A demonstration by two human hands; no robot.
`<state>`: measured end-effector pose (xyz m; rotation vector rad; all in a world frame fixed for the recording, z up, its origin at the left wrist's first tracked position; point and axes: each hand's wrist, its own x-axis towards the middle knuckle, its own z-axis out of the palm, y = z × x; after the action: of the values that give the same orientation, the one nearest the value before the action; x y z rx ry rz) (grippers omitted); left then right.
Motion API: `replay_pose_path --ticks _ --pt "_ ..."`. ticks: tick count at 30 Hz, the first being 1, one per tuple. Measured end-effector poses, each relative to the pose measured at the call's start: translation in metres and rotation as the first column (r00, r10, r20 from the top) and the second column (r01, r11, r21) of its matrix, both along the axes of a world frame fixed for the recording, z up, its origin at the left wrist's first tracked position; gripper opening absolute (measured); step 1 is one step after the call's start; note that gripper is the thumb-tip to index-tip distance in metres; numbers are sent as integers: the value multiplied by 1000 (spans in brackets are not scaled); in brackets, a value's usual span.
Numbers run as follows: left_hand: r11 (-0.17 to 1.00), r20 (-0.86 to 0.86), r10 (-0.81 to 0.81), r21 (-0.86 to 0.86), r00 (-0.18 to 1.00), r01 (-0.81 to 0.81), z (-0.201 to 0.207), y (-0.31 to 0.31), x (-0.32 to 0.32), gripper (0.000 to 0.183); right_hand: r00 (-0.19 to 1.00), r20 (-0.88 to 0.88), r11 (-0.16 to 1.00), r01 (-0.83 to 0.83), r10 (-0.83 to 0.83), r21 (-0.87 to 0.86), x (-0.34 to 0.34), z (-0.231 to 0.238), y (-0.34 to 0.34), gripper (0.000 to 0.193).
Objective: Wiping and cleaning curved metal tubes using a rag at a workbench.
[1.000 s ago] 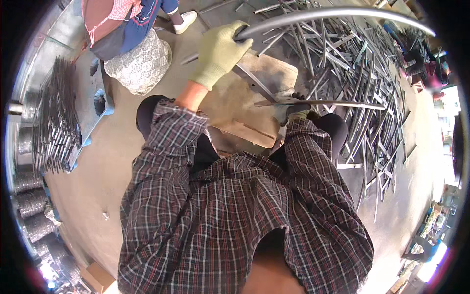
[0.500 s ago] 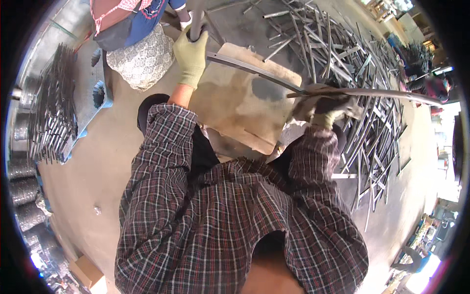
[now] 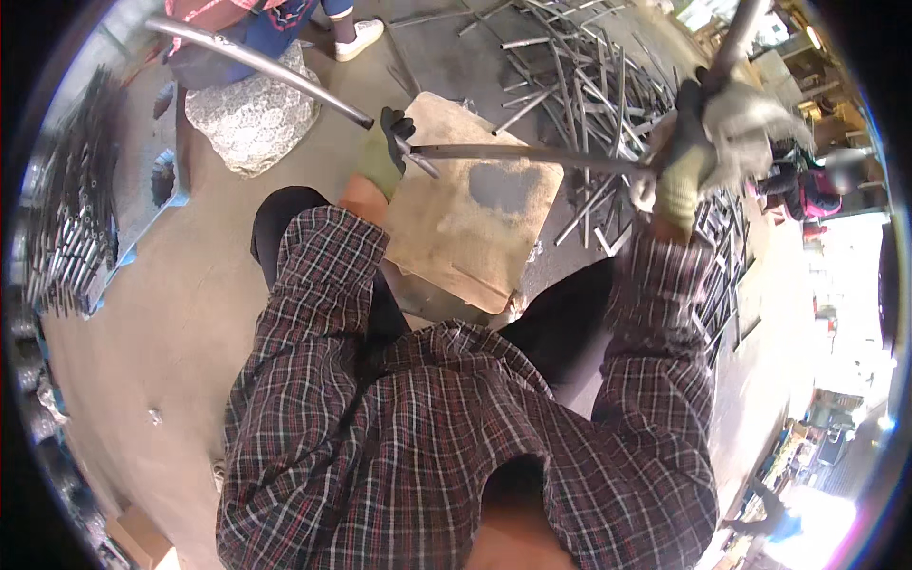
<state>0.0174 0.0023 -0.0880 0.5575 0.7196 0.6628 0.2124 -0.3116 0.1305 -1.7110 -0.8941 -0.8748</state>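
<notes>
My left hand (image 3: 382,157), in a pale yellow glove with dark fingertips, is closed around metal tubing near one end of a crossbar (image 3: 522,154). A round grey tube (image 3: 261,66) slants from that hand toward the upper left, and a short tube piece shows on its other side. At the crossbar's other end, my gloved right hand (image 3: 686,157) is closed with a whitish rag (image 3: 755,133) bunched about it. Another tube (image 3: 739,38) rises from there toward the top edge. Whether all the tubes form one frame is partly hidden by the hands. Below the crossbar lies a tan, dark-stained board (image 3: 456,223).
Loose metal tubes (image 3: 579,90) are heaped on the floor to the right. Bundled rods (image 3: 71,209) stand beside a blue container (image 3: 152,204) at left. A person (image 3: 252,47) is near a patterned whitish sack (image 3: 252,123) at upper left. A cardboard box (image 3: 142,537) sits at lower left.
My right hand has moved right and up with the rag. The tubing has turned: its left tube now slants to the upper left and its right tube points upward. My left hand still grips it.
</notes>
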Motion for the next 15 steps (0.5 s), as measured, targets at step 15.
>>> replay_pose_path --ticks 15 --pt "885 -117 86 465 989 -21 92 -8 -22 36 817 -452 915 -208 357 347 28 -80 -24 33"
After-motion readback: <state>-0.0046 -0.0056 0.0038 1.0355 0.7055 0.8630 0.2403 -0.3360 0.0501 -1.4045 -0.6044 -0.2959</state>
